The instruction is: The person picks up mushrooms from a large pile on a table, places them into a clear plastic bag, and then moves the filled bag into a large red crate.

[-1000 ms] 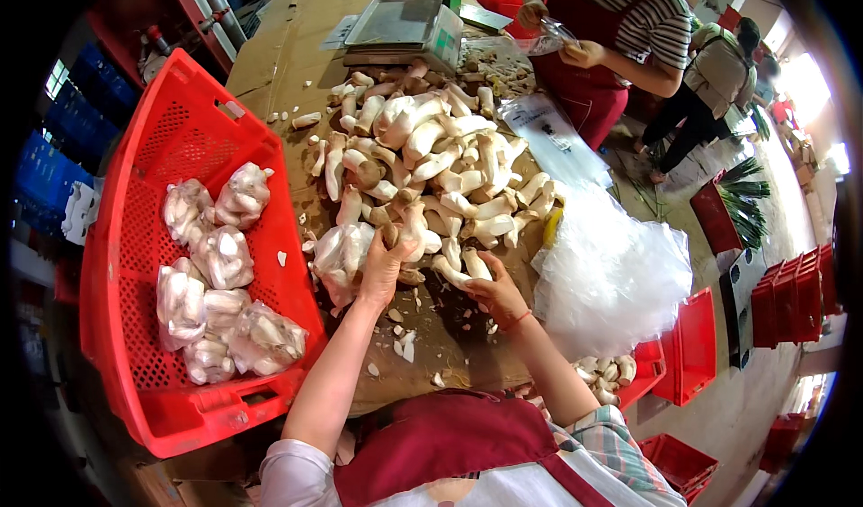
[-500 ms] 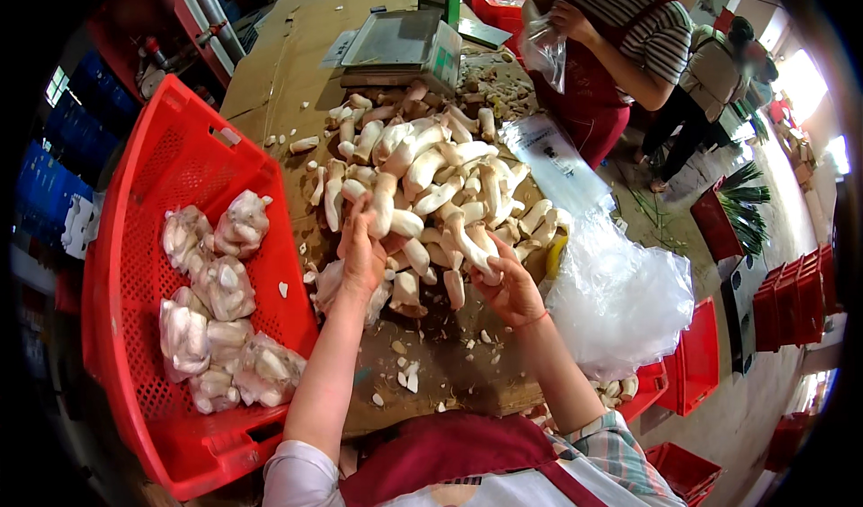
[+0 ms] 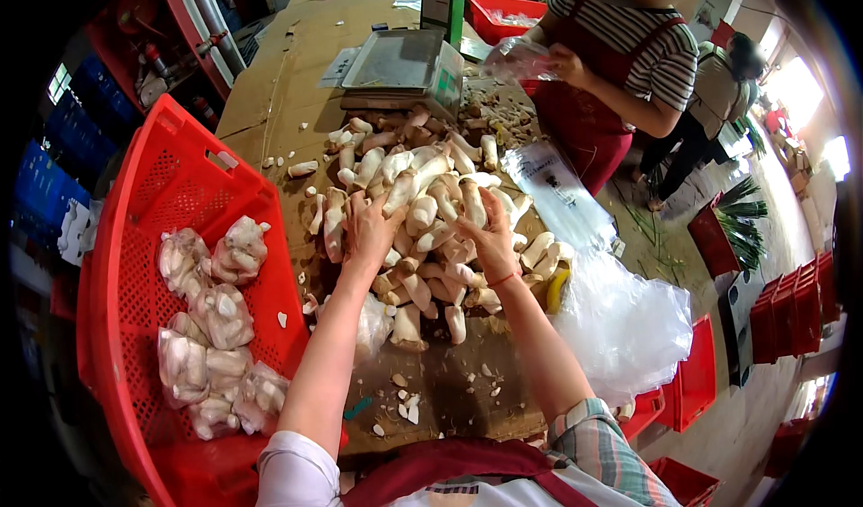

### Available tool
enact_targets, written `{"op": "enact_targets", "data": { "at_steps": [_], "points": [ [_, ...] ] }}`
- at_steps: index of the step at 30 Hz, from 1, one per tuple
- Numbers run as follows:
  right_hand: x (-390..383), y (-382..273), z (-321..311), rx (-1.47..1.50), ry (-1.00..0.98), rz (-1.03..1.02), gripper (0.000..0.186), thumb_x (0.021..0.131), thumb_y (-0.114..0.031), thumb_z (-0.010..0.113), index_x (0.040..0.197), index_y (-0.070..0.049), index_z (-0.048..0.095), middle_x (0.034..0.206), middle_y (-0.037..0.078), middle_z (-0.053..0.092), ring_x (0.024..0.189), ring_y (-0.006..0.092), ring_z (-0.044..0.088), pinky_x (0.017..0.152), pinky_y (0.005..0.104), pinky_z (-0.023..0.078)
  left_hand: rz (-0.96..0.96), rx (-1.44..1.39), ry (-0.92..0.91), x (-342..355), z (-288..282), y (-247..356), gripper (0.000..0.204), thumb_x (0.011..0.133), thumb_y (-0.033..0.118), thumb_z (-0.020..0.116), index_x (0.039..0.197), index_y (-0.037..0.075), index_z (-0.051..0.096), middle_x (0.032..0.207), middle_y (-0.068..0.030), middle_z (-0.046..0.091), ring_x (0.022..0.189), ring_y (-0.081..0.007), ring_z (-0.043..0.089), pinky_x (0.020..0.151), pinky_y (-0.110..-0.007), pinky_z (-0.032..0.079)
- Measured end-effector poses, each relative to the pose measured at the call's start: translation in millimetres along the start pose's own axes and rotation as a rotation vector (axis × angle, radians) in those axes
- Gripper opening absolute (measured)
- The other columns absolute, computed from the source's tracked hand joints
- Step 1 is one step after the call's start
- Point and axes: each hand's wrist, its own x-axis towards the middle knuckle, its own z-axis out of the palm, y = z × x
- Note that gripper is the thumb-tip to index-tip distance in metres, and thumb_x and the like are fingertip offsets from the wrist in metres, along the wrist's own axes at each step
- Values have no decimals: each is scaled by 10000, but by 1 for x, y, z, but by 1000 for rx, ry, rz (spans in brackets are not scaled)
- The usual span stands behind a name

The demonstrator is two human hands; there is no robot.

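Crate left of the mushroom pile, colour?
Red, with perforated mesh walls; the crate holds bagged mushrooms. Head view shows it best.

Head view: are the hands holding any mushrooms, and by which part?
Both the left hand and right hand lie in the mushroom pile; whether either has a grip on one cannot be told.
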Motion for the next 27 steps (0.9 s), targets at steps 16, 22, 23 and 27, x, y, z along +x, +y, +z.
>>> {"op": "enact_targets", "data": {
  "at_steps": [16,22,23,27],
  "points": [
    [-1,-3,-11,913,17,338,422,965,-245,493,1288,21,443,1046,165,600,834,227,550,789,316,454,-238,-608,166,-24,-40,26,394,879,315,592,1027,-48,631,997,-209,616,936,-337,568,850,-398,422],
    [-21,-24,-6,1173,-84,439,405,963,-251,467,1264,21,458,1011,168,590,792,221,505,747,311,436,-328,-721,176,-52,-46,35,434,866,325,562,1036,-69,632,924,-169,658,816,-249,592,783,-343,449],
    [-27,-28,-5,1174,-100,437,406,957,-249,465,1259,22,460,1006,168,590,786,220,501,740,310,431,-333,-716,147,-57,-47,34,430,864,321,562,1035,-67,634,913,-164,662,809,-245,594,772,-343,452],
    [-52,-48,-19,1143,-109,425,404,941,-260,456,1237,13,476,951,158,586,753,221,491,711,311,420,-369,-666,-23,-89,-56,52,411,860,309,579,1049,-50,642,898,-150,675,789,-230,604,746,-334,466]
  ]
}}
